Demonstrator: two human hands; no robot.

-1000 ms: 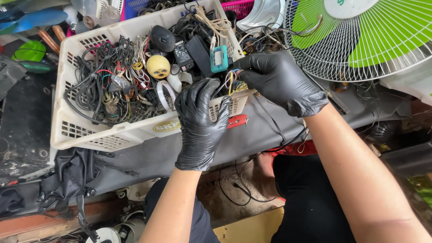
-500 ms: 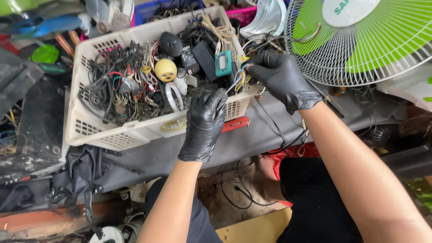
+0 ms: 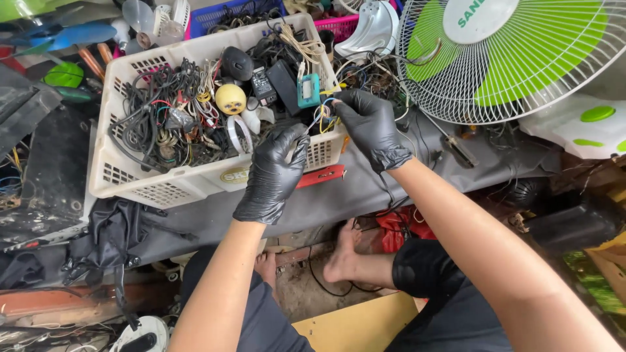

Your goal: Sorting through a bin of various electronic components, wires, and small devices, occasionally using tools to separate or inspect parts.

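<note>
At centre frame, the left hand [image 3: 272, 173] in a black glove hovers over the near rim of the white basket [image 3: 163, 182], its fingers curled loosely with thumb and forefinger pinched on a thin wire [image 3: 314, 122]. Just right of it, the right hand [image 3: 368, 127] pinches the same wire bundle at the basket's right corner (beside a teal block [image 3: 308, 90]). A green fan [image 3: 515, 55] fills the upper right.

Both hands, left hand [image 3: 272, 175] and right hand [image 3: 369, 128], wear wrinkled black gloves; forearms and feet bare, dark shorts.
</note>
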